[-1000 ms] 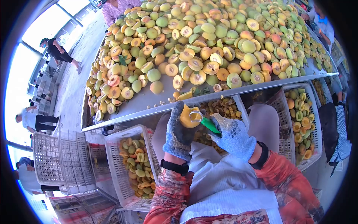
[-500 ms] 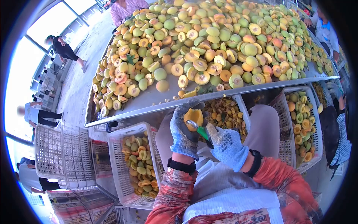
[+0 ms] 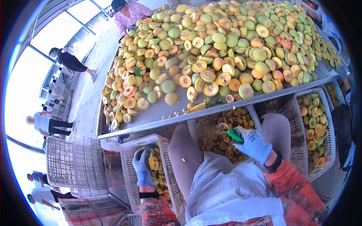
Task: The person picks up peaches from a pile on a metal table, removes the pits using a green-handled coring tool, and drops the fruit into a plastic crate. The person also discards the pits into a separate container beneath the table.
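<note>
My left hand [image 3: 142,166], in a grey and blue glove, is at the left white crate [image 3: 129,184]. Its fingers curl round an orange-yellow peach half [image 3: 152,162], partly hidden by the glove, just over other peach halves in the crate. In my gloved right hand [image 3: 253,142] is a pitting tool [image 3: 235,136] with a green handle and a thin metal loop pointing left. The loop hangs above a crate [image 3: 256,119] of brown and orange scraps between my knees, with no fruit on it.
A metal-edged table [image 3: 151,117] in front bears a large heap of halved peaches [image 3: 211,64]. Another crate [image 3: 329,150] of halves stands at the right. Stacked crates [image 3: 75,165] are at the left. A person [image 3: 130,19] sits across the table; others are farther left.
My left hand has moved left and down from the table edge to the left crate, carrying the peach half off the tool. My right hand has shifted right with the pitting tool.
</note>
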`<state>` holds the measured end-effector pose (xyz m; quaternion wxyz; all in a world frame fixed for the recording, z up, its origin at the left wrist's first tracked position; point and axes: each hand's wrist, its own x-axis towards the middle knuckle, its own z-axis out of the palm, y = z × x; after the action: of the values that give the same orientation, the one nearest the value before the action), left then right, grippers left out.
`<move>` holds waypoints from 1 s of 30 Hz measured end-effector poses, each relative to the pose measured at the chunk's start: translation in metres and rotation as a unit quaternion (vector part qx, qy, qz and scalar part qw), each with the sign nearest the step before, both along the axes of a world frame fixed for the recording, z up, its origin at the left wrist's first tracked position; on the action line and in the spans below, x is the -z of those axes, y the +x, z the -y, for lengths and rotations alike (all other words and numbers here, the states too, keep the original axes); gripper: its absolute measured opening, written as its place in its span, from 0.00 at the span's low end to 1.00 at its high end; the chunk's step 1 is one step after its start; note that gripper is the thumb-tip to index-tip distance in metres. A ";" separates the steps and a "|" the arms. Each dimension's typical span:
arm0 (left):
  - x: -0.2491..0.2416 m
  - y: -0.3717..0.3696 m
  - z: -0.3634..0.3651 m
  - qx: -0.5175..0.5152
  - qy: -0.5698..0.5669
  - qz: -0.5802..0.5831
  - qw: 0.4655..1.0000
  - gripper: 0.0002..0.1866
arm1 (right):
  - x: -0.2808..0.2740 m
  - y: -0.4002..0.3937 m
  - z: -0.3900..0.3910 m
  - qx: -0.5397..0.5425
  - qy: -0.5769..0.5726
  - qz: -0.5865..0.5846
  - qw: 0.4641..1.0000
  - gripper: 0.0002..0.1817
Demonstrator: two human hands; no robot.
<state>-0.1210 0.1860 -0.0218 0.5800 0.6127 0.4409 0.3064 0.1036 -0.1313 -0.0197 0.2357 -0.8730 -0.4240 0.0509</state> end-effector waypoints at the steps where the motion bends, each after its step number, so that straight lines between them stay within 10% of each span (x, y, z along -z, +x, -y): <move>1: 0.010 -0.020 -0.017 0.038 0.098 -0.176 0.979 0.16 | 0.007 0.001 0.001 0.010 0.047 -0.076 0.996 0.18; 4: 0.010 -0.013 -0.039 0.060 0.298 -0.303 0.903 0.17 | 0.008 0.001 -0.008 0.002 0.055 -0.111 0.992 0.19; 6: -0.024 0.065 -0.007 0.060 0.127 -0.086 0.986 0.16 | 0.008 0.003 -0.014 -0.009 0.059 -0.139 0.988 0.20; 9: -0.021 0.172 -0.001 0.118 0.093 -0.113 0.982 0.15 | 0.013 0.012 -0.011 -0.023 0.088 -0.168 0.982 0.22; 15: 0.025 0.291 0.019 0.277 0.438 -0.417 0.747 0.34 | 0.003 0.024 0.009 0.051 0.047 -0.218 0.973 0.25; 19: 0.029 0.287 0.024 0.288 0.432 -0.405 0.752 0.24 | 0.001 0.031 0.010 0.033 0.074 -0.165 0.983 0.24; 20: 0.016 0.275 0.029 0.278 0.246 -0.248 0.895 0.21 | 0.001 0.030 0.008 0.026 0.092 -0.138 0.986 0.23; 22: -0.017 0.250 0.041 0.181 -0.084 0.002 0.980 0.17 | -0.004 0.023 0.004 0.037 0.115 -0.133 0.984 0.23; 25: -0.007 0.191 0.037 0.338 -0.139 0.164 0.916 0.22 | -0.016 0.007 -0.016 0.023 0.175 -0.124 0.976 0.22; 30: -0.033 0.148 0.099 0.203 -0.384 0.234 0.870 0.23 | -0.056 -0.018 -0.044 -0.044 0.139 -0.097 0.985 0.17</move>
<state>0.0266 0.0871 0.0117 0.9049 0.3283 0.2414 0.1228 0.0860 -0.0877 0.0365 0.3923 -0.8033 -0.4396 0.0863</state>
